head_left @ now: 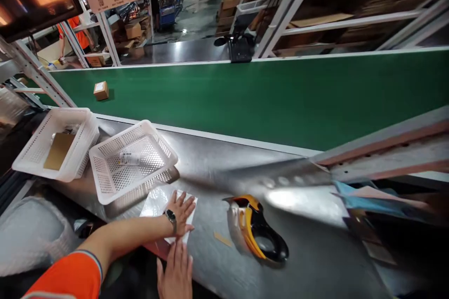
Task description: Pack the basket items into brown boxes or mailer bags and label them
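Observation:
My left hand (180, 214), with a watch on its wrist, lies flat with fingers spread on a white plastic-looking packet (154, 201) on the metal table. Just below it, my right hand (176, 268) is stretched out, its fingertips touching the lower edge of the packet. Neither hand grips anything. To the right of the hands, a yellow and black tape dispenser (257, 233) lies on the table. Between them is a small tan strip (222, 239). Part of the packet is hidden beneath my left hand and forearm.
A white basket (101, 180) with a labelled packet stands behind my left forearm. Farther left, stacked baskets (26, 159) hold a brown flat piece (59, 150). Beyond the table runs a green conveyor belt (217, 98) carrying a small carton (101, 91). A metal frame (393, 149) crosses at right.

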A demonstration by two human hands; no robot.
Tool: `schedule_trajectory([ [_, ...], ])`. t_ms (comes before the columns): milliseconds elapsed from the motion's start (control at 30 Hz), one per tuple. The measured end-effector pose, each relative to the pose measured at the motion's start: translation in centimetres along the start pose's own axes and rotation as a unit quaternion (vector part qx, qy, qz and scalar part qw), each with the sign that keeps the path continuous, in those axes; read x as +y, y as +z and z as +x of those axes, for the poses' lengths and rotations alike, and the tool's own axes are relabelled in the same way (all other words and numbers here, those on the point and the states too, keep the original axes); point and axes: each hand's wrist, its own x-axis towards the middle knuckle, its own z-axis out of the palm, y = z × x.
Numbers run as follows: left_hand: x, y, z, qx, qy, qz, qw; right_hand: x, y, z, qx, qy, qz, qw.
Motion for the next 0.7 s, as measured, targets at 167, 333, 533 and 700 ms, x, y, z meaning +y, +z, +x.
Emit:
schedule_trajectory([
  [167, 0.3, -1.2, 0.2, -0.004, 0.009, 0.048, 0.999, 0.3, 0.0, 0.0, -0.029, -0.003, 0.015, 0.999],
  [333, 0.5, -2.6, -0.1, -0.016, 0.026, 0.018, 0.999, 1.1, -0.2, 0.0, -0.033, -0.024, 0.001, 0.999],
  [533, -0.9, -4.9, -4.3, 0.064, 0.034, -0.093, 0.993, 0.8, -0.9, 0.2, -0.040, -0.025, -0.006, 0.999],
  [700, -7.4, -8.4, -12.4, 0.218, -0.025, -0.177, 0.960, -0.1, -3.8, 4.0, -0.076, 0.018, 0.020, 0.997],
])
